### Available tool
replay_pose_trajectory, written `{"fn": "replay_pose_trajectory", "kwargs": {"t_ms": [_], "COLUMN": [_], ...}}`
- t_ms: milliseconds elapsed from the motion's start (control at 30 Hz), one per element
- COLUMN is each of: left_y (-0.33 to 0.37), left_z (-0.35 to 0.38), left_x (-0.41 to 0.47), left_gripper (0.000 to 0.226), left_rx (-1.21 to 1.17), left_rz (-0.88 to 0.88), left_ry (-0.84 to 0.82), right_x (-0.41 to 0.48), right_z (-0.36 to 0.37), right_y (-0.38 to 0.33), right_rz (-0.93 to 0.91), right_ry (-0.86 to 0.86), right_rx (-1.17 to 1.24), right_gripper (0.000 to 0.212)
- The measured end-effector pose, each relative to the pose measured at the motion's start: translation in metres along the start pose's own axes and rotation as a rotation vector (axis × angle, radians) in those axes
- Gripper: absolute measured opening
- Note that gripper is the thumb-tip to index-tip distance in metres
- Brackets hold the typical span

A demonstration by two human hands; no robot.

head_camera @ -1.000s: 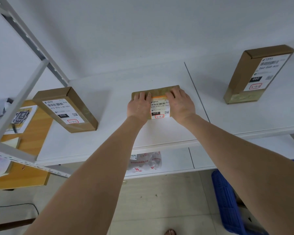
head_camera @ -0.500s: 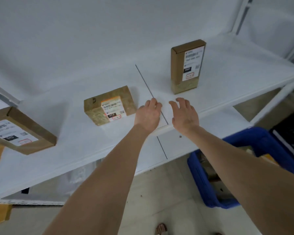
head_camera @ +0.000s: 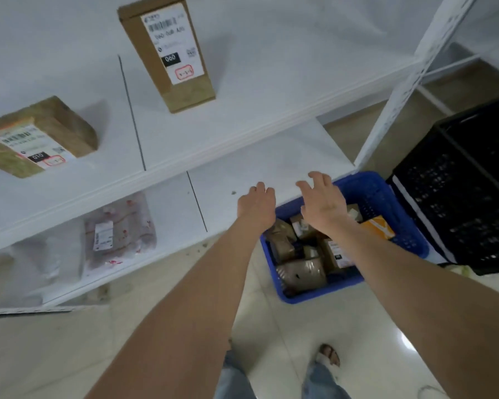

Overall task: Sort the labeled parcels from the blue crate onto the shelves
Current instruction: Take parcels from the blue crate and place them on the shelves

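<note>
My left hand (head_camera: 257,205) and right hand (head_camera: 323,203) hold nothing, fingers loose, near the blue crate (head_camera: 372,194). I should pick one parcel (head_camera: 303,273) inside the crate and read its label.

Bright, flat, diffuse light. White upper shelf (head_camera: 271,82) is close to blown out, little surface texture. Shadows soft: a faint grey one just right of the 010 parcel (head_camera: 38,136), a weaker one beside the 060 parcel (head_camera: 167,53). Lower shelf (head_camera: 257,162) reads greyer under the upper shelf's front edge. Hard specular glare on the glossy floor (head_camera: 409,341), bottom right. Whole frame soft with motion smear: left hand (head_camera: 257,205) and right hand (head_camera: 323,200) have fuzzy finger outlines, small label print unreadable, only the big "060" and "010" legible. Black crate (head_camera: 458,197) crushed dark, mesh smeared. Wide-angle warp: shelf front edge bows, upright post (head_camera: 401,82) leans hard at the right edge.
</note>
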State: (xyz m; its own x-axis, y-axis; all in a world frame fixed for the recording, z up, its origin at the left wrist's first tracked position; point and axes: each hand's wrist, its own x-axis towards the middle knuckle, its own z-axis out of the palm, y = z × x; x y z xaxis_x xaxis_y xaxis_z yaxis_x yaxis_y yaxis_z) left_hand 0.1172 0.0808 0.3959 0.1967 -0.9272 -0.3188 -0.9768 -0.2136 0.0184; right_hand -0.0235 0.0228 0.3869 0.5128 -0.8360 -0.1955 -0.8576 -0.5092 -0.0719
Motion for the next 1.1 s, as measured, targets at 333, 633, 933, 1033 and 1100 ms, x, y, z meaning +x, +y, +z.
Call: {"fn": "replay_pose_trajectory", "kwargs": {"t_ms": [333,633,933,1033,1100], "left_y": [0.098,0.131,0.158,0.159,0.160], "left_z": [0.070,0.164,0.295,0.341,0.369], "left_x": [0.060,0.152,0.188,0.178,0.169], "left_gripper": [0.035,0.048,0.038,0.042,0.045], "left_rx": [-0.030,-0.205,-0.553,-0.676,-0.718], "left_rz": [0.007,-0.113,-0.501,-0.683,-0.774], "left_ry": [-0.082,-0.284,-0.395,-0.382,-0.419], "right_x": [0.017,0.085,0.113,0.106,0.100], "right_z": [0.079,0.178,0.321,0.376,0.408], "right_y": [0.115,0.170,0.190,0.184,0.177], "right_rz": [0.048,0.123,0.005,-0.026,-0.021], "right_ry": [-0.182,-0.364,-0.727,-0.844,-0.907], "right_rx": [-0.007,0.111,0.251,0.307,0.333], "right_gripper": [0.067,0.080,0.112,0.120,0.125]}}
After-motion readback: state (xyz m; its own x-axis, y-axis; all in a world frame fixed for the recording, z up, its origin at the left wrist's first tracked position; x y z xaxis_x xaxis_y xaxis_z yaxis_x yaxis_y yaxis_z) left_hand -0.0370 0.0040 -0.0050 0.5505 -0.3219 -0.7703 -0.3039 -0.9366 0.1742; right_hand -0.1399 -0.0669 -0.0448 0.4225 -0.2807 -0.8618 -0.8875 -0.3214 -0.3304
